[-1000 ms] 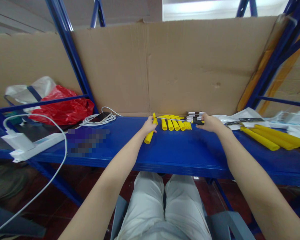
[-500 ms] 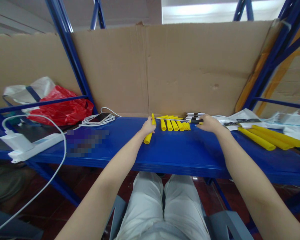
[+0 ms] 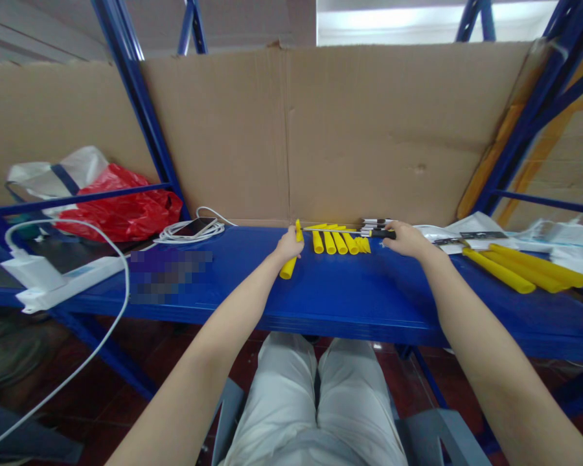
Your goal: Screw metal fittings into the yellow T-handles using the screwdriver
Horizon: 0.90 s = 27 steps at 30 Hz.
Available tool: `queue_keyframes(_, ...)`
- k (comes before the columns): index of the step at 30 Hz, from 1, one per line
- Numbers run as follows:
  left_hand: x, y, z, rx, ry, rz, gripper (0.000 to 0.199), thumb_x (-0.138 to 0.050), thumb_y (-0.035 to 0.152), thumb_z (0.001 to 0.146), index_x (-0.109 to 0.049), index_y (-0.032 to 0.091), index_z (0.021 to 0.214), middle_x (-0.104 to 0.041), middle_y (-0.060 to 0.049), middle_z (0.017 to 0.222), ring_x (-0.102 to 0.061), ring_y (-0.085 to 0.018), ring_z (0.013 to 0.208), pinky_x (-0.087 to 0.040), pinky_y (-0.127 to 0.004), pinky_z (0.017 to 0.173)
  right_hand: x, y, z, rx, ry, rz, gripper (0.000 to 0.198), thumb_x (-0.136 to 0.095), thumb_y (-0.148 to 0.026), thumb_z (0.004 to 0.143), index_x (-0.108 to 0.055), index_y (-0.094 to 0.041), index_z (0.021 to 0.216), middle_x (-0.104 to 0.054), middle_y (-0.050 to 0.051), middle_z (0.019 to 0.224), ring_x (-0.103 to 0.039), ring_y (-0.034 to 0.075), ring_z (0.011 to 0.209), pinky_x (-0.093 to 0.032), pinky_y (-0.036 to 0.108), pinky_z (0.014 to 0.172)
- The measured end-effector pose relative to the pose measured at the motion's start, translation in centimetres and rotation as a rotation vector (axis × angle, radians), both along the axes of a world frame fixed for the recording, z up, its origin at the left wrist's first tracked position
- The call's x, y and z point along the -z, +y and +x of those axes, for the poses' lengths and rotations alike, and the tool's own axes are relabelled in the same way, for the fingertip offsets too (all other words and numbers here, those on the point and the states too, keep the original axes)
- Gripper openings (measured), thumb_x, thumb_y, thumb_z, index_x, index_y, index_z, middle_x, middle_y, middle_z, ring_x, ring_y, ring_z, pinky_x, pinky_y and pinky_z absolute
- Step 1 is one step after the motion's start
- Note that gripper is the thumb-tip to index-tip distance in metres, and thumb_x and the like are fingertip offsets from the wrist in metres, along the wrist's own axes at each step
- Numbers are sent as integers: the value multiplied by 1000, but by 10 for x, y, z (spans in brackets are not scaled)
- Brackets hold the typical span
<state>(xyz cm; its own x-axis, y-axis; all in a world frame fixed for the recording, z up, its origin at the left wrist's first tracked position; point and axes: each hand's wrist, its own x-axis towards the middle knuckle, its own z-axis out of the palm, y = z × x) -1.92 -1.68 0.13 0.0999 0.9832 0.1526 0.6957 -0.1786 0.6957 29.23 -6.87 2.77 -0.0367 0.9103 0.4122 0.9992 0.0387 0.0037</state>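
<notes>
My left hand (image 3: pixel 290 244) is closed around a yellow plastic tube (image 3: pixel 287 267), which stands out above and below the fingers. My right hand (image 3: pixel 404 238) grips the black and yellow handle of a screwdriver (image 3: pixel 383 233). Its long thin metal shaft points left, and the tip is at or close to the upper part of the held tube; contact is too small to make out. Under the shaft lies a row of several yellow tubes (image 3: pixel 329 243), with smaller yellow pieces (image 3: pixel 364 245) at its right end. White-and-black slim items (image 3: pixel 375 222) lie just behind the screwdriver handle.
On the blue table (image 3: pixel 340 291), longer yellow tubes (image 3: pixel 525 268) lie at right beside white plastic packaging (image 3: pixel 476 228). At left are a phone (image 3: pixel 197 226), a coiled white cable (image 3: pixel 175 237), a power strip (image 3: pixel 72 285) and a red bag (image 3: pixel 121 204). A cardboard wall (image 3: pixel 369 129) stands behind.
My right hand has shifted very slightly on the screwdriver handle, with its fingers now a little further back. My left hand and the tube have stayed in place.
</notes>
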Motion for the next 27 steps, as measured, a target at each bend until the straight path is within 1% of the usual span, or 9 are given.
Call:
queue_keyframes(3,1,1,0,-8,0,-6,51,-55,10,88,-40,17,137,-70,-15,123,-75,-18,72,-55,-25,64,2,5,4,-12,-35,50,32,-57,-29,79,-68,-16,106,-70,17,110,-64,32,106,-49,40,92)
queue_keyframes(6,1,2,0,-4,2,-5,52,-56,10,89,-40,17,138,-70,-15,122,-75,-19,72,-56,-27,66,3,5,4,0,-57,69,27,-61,-29,75,-67,-19,100,-70,15,106,-64,31,102,-49,38,86)
queue_keyframes(10,1,2,0,4,1,-2,53,-55,10,89,-41,17,139,-72,-14,116,-75,-20,72,-56,-28,66,0,-1,-1,89,-4,37,38,-63,-30,75,-59,-18,111,-71,16,100,-66,31,93,-48,36,75)
queue_keyframes(13,1,2,1,10,8,4,52,-54,9,89,-42,16,139,-72,-14,116,-75,-20,72,-56,-27,66,-3,-6,-5,129,15,-22,41,-63,-33,77,-57,-18,115,-72,16,100,-67,32,91,-47,36,72)
queue_keyframes(16,2,2,1,1,11,6,51,-53,8,89,-41,16,138,-70,-15,122,-75,-18,70,-56,-27,65,-4,-7,-6,88,9,-50,41,-60,-31,78,-59,-18,117,-73,16,103,-68,32,92,-48,36,73)
queue_keyframes(18,2,2,1,2,4,6,51,-53,8,90,-40,16,139,-70,-15,124,-74,-18,69,-56,-26,64,-3,-6,-6,55,3,-54,40,-57,-29,79,-61,-16,117,-73,18,108,-68,32,97,-49,37,78)
queue_keyframes(23,4,6,-2,22,-23,8,51,-51,7,90,-40,17,139,-68,-15,127,-72,-15,63,-55,-24,58,-3,-2,-3,17,-32,-14,37,-55,-27,78,-70,-14,110,-72,19,112,-65,33,107,-50,39,87)
queue_keyframes(27,5,7,-3,21,-23,2,50,-49,6,90,-39,16,139,-67,-16,130,-70,-13,60,-54,-23,54,-1,-1,-2,20,-94,6,29,-60,-28,76,-70,-18,101,-72,16,109,-65,31,106,-50,37,86)
